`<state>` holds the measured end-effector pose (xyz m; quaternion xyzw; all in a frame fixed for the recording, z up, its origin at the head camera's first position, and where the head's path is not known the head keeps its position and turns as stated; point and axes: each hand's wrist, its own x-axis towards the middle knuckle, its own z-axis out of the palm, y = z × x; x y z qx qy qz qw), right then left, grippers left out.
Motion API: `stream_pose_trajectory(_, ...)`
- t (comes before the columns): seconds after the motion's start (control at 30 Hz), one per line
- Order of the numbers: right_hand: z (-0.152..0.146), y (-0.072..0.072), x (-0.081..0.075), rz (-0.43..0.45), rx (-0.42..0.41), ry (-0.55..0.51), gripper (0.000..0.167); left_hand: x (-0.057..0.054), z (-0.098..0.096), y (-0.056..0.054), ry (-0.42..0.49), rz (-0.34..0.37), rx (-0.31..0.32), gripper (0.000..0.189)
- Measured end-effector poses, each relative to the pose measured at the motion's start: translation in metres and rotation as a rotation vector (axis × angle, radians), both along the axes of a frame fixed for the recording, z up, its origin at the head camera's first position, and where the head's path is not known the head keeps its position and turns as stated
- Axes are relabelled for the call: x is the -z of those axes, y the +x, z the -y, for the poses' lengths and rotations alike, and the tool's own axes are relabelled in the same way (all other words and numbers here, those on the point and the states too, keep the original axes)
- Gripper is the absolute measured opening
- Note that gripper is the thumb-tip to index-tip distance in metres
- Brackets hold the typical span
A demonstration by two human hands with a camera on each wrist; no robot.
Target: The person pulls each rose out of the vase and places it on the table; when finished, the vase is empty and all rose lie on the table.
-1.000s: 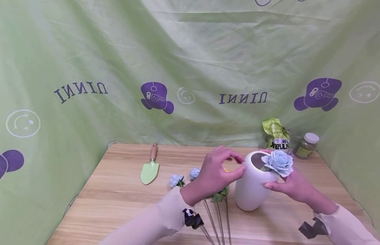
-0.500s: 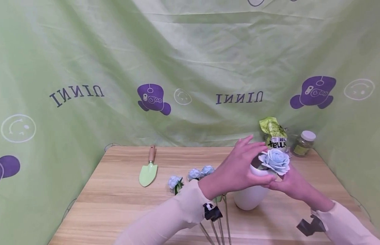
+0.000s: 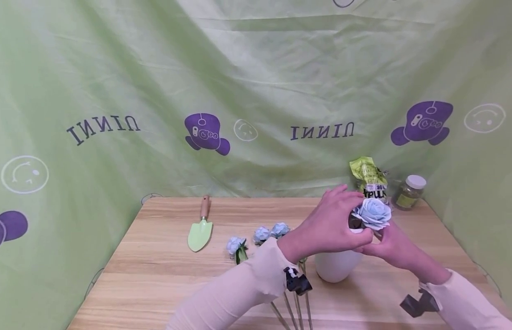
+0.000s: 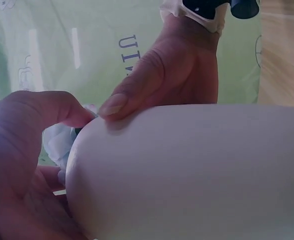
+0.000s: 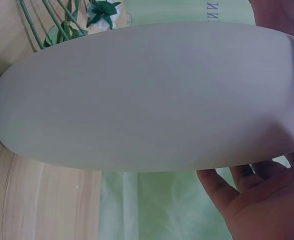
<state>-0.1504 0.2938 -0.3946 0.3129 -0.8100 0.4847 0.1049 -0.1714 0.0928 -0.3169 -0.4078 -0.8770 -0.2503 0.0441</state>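
Observation:
A white vase [image 3: 338,266] stands on the table, its mouth mostly hidden behind my left hand [image 3: 327,225]. A light blue rose [image 3: 374,213] sits at the vase's mouth, leaning to the right. My left hand curls round the rose, thumb in front and fingers behind it; in the left wrist view part of the blue bloom [image 4: 58,142] shows between them. My right hand [image 3: 393,247] grips the upper right side of the vase near the rim. In the right wrist view its fingers [image 5: 217,187] lie along the vase wall [image 5: 152,95]. The two thumbs nearly meet.
Several blue roses [image 3: 261,234] lie left of the vase, stems toward the front edge, partly under the left sleeve. A green trowel [image 3: 200,234] with a wooden handle lies farther left. A green packet [image 3: 368,176] and a white-lidded jar [image 3: 409,193] stand at the back right.
My left hand has moved right from the vase's left rim and closed in round the rose. The rose has shifted slightly; my right hand keeps its grip on the vase.

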Motion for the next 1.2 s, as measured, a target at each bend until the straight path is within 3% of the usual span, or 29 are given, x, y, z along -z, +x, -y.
stream_pose_trajectory(0.2, 0.001, 0.0, 0.0, 0.007, 0.001, 0.009, 0.097, 0.001, -0.004, 0.001, 0.097, 0.028, -0.002, 0.048)
stream_pose_trajectory(0.47, 0.0, -0.002, 0.001, -0.003, -0.05, -0.027, 0.098, 0.006, -0.006, 0.003, 0.234, -0.052, -0.016, 0.031)
stream_pose_trajectory(0.73, 0.001, -0.002, 0.001, -0.023, -0.059, -0.036, 0.099, 0.011, -0.004, 0.003, 0.313, -0.116, -0.01, 0.034)
stream_pose_trajectory(1.03, 0.002, -0.003, 0.0, -0.001, -0.078, -0.076, 0.103, 0.012, 0.001, 0.005, 0.395, -0.139, 0.024, 0.038)
stream_pose_trajectory(1.2, 0.002, -0.004, 0.0, 0.021, -0.084, -0.09, 0.097, 0.012, 0.002, 0.006, 0.514, -0.13, 0.035, 0.04)
